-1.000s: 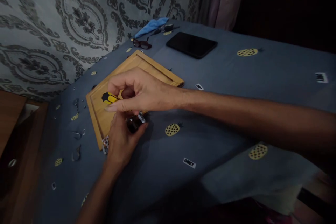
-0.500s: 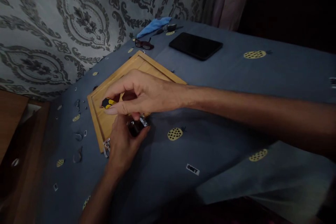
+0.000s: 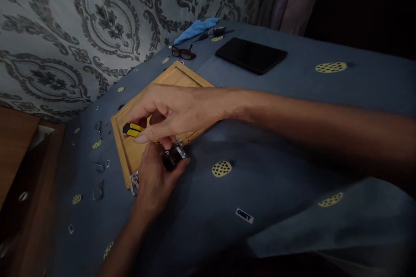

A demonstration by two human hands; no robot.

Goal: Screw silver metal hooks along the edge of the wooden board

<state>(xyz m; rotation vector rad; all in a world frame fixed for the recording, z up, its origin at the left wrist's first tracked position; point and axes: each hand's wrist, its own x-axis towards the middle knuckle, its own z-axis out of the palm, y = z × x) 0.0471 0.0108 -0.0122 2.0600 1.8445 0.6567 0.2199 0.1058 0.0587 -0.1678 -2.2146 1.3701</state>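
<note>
A framed wooden panel (image 3: 130,117) lies on the blue patterned cloth. My right hand (image 3: 165,110) reaches across it, its fingers closed round a screwdriver with a black and yellow handle (image 3: 134,130); the tool's tip is hidden. Just below, my left hand (image 3: 157,177) is at the panel's near edge, thumb and fingers on a metal hinge (image 3: 180,150). A second metal hinge (image 3: 134,181) sits at the panel's near left corner, beside my left wrist.
A black tablet (image 3: 251,55), glasses (image 3: 183,53), a blue cloth (image 3: 196,30) and a dark tool (image 3: 214,32) lie beyond the panel. Small metal parts (image 3: 98,190) are scattered on the left. Patterned fabric rises behind.
The view has shifted slightly. My right hand has turned a little, and more of the screwdriver handle shows. My left hand stays at the hinge.
</note>
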